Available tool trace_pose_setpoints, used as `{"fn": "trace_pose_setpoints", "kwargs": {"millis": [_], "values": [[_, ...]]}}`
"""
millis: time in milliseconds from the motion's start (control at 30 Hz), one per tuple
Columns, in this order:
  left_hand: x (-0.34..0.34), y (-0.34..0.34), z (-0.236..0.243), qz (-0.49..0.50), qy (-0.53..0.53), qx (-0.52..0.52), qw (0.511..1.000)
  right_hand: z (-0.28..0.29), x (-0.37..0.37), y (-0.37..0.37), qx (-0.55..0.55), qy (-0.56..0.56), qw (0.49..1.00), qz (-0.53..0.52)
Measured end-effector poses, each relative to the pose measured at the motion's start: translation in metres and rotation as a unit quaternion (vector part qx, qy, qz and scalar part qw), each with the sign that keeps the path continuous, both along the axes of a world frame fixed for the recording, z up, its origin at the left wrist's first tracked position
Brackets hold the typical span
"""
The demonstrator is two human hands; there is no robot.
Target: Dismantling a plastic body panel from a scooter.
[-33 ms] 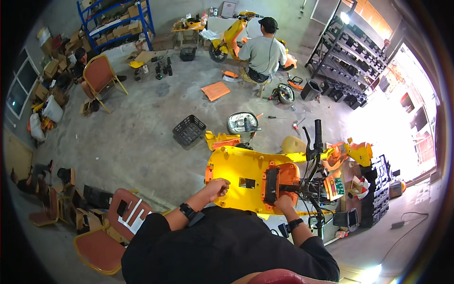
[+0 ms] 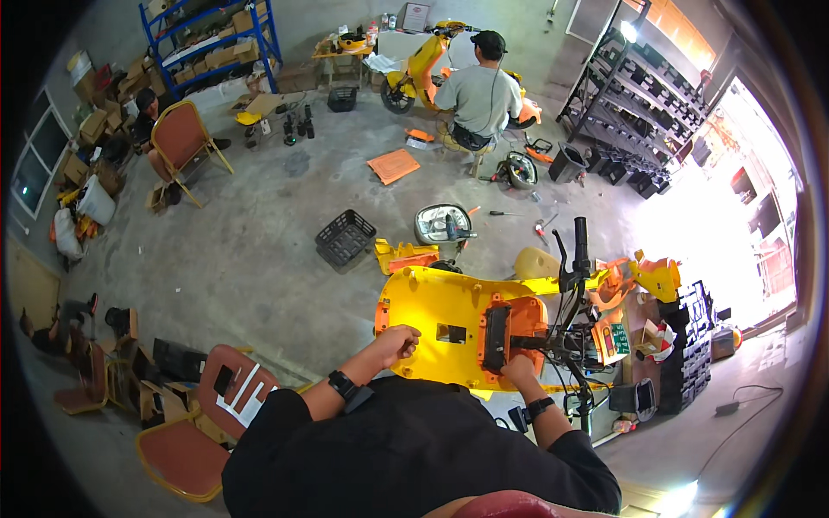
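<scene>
A yellow scooter body panel lies in front of me, with an orange compartment and a long black part set at its right side. My left hand is closed over the panel's near left area; whatever its fingers hold, if anything, is hidden. By the near edge of the orange compartment, my right hand has its fingers curled in, and what they grip cannot be made out. Just right of it stand the handlebar and a tangle of black cables.
Beyond the panel, a black crate and a white-rimmed basin with a power drill lie on the floor. A brown chair stands at my left. Farther off, a person sits by another yellow scooter.
</scene>
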State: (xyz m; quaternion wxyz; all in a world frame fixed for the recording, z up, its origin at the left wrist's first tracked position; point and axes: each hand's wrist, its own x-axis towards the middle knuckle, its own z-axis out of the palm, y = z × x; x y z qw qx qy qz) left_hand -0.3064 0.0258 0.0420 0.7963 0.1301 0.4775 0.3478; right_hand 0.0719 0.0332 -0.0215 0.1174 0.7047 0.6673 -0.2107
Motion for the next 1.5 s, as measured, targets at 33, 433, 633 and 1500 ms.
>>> {"fn": "trace_pose_setpoints", "kwargs": {"millis": [33, 433, 633, 1500], "values": [[0.0, 0.0, -0.001, -0.001, 0.001, 0.0, 1.0, 0.002, -0.002, 0.002, 0.003, -0.013, 1.0, -0.011], [-0.002, 0.0, -0.008, 0.011, -0.011, 0.007, 1.0, 0.055, -0.03, -0.008, 0.013, 0.002, 0.997, 0.07], [0.0, 0.002, -0.009, 0.006, -0.011, 0.01, 1.0, 0.012, 0.001, -0.003, 0.045, 0.03, 0.987, 0.153], [0.06, 0.004, 0.034, -0.17, -0.14, -0.052, 0.974, 0.184, -0.136, 0.001, -0.009, 0.392, 0.912, 0.12]]}}
